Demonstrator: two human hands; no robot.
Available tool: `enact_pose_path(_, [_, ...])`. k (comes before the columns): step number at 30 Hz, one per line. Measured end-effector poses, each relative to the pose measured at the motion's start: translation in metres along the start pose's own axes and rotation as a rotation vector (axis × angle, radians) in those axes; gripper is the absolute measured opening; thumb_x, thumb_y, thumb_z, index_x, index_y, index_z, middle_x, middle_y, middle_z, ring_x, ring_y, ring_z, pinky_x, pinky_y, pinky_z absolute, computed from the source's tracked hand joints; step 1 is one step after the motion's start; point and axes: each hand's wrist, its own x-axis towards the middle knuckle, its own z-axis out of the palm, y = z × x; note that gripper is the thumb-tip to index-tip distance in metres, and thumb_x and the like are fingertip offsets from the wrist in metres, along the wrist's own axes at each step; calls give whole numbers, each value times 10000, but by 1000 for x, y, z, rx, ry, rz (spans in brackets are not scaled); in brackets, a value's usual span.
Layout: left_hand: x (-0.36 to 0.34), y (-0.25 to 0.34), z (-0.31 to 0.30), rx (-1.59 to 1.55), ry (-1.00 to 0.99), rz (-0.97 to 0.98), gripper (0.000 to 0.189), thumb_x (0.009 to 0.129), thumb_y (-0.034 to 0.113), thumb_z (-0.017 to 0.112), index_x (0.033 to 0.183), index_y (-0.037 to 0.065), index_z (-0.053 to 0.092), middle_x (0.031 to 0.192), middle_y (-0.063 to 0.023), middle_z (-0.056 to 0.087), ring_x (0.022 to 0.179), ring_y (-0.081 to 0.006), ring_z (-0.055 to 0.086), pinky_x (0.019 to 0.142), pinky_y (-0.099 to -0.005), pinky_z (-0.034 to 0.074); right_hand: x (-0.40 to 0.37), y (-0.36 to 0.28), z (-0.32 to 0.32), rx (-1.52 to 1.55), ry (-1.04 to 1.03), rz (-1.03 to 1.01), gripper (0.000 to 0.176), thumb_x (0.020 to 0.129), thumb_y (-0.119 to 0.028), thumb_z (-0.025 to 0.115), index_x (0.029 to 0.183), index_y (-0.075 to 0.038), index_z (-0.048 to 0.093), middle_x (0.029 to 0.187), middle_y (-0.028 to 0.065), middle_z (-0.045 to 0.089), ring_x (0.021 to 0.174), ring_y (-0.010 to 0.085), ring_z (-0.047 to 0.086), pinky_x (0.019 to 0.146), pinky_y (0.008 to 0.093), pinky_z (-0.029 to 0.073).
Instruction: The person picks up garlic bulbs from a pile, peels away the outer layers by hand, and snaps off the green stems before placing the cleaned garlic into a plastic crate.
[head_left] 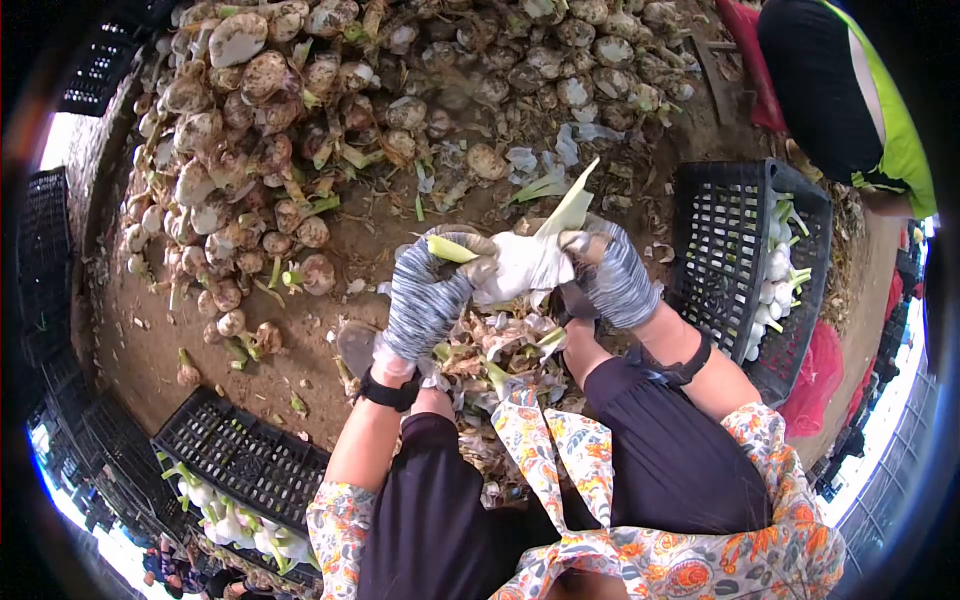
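Observation:
A white garlic bulb (518, 268) is held in front of my knees, between both hands. My left hand (432, 288), in a grey striped glove, is closed on its left side. A short green stem end (452, 249) sticks out by the left fingers. My right hand (612, 272), gloved alike, pinches the bulb's right side. A pale green stalk or leaf (570, 205) rises beside the right fingers. Just below lie loose peelings and cut leaves (500, 345) between my feet. The fingertips partly hide the bulb.
A large heap of soil-covered garlic bulbs (265, 110) spreads ahead and left. Black crates holding clean white garlic stand at right (725, 255) and lower left (245, 450). Another person in a bright green top (900, 100) is at upper right. A red mesh bag (815, 380) lies behind the right crate.

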Motion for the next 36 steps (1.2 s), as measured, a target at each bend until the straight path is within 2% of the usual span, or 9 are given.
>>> enact_pose_path(8, [4, 11, -11, -105, -247, -140, 352, 688, 299, 780, 885, 47, 634, 952, -63, 613, 864, -150, 573, 775, -296, 456, 13, 8, 5, 742, 11, 613, 269, 884, -216, 497, 1024, 0, 572, 860, 114, 648, 689, 195, 651, 482, 304, 551])
enact_pose_path(12, [5, -8, -9, -240, -251, -143, 332, 687, 269, 782, 875, 49, 618, 953, -75, 606, 888, -178, 579, 783, -307, 463, 13, 13, -10, 1367, -463, 598, 343, 909, -261, 435, 1099, 13, 517, 824, 129, 629, 602, 196, 634, 350, 226, 488])
enact_pose_path(14, [1, -22, -7, -603, -205, -192, 350, 723, 254, 757, 949, 45, 590, 966, -82, 606, 921, -196, 590, 817, -312, 474, 13, 16, -29, 1332, -480, 547, 372, 922, -283, 403, 1131, 10, 493, 814, 120, 623, 586, 179, 624, 383, 223, 504])
enact_pose_path(19, [-2, -19, -11, -794, -89, -280, 402, 810, 225, 676, 1110, -2, 538, 1111, -143, 595, 998, -236, 598, 876, -336, 491, 7, 2, -39, -1138, -304, 250, 563, 715, -344, 711, 1177, -74, 534, 1036, 167, 571, 990, 310, 564, 886, 386, 444])
enact_pose_path(24, [4, -33, -10, -866, -32, -301, 385, 826, 212, 658, 1110, -13, 530, 1103, -120, 593, 1002, -211, 591, 874, -318, 491, -5, -41, 7, -583, -136, -38, 665, 707, -335, 709, 1268, -82, 458, 1157, 197, 505, 1005, 322, 559, 879, 375, 458])
enact_pose_path(26, [4, -33, -5, -831, 16, -301, 387, 832, 210, 650, 1122, -11, 520, 1104, -110, 587, 1004, -209, 586, 868, -305, 492, -2, -47, 24, -911, -62, -624, 596, 724, -321, 692, 1229, -77, 489, 1161, 184, 512, 1008, 317, 558, 845, 361, 474])
enact_pose_path(30, [4, -31, -6, -898, -17, -356, 406, 829, 204, 650, 1143, -10, 506, 1096, -116, 587, 985, -206, 592, 862, -300, 499, 4, -13, 28, -642, -164, -121, 297, 763, -288, 667, 934, -54, 603, 899, 109, 620, 837, 256, 605, 738, 335, 479])
enact_pose_path(34, [6, -34, -13, -993, 117, -416, 413, 833, 198, 641, 1159, -14, 503, 1110, -120, 589, 982, -209, 599, 815, -306, 530, -21, -56, 25, -283, -933, 257, 225, 812, -238, 621, 951, -61, 626, 878, 93, 640, 805, 221, 608, 741, 318, 471])
enact_pose_path(36, [5, -33, -10, -1039, 103, -430, 389, 834, 172, 633, 1156, -9, 512, 1109, -121, 594, 973, -203, 605, 796, -289, 544, -9, -29, 7, -453, -632, -91, 267, 821, -260, 615, 1017, -80, 637, 966, 124, 634, 898, 254, 603, 797, 336, 469])
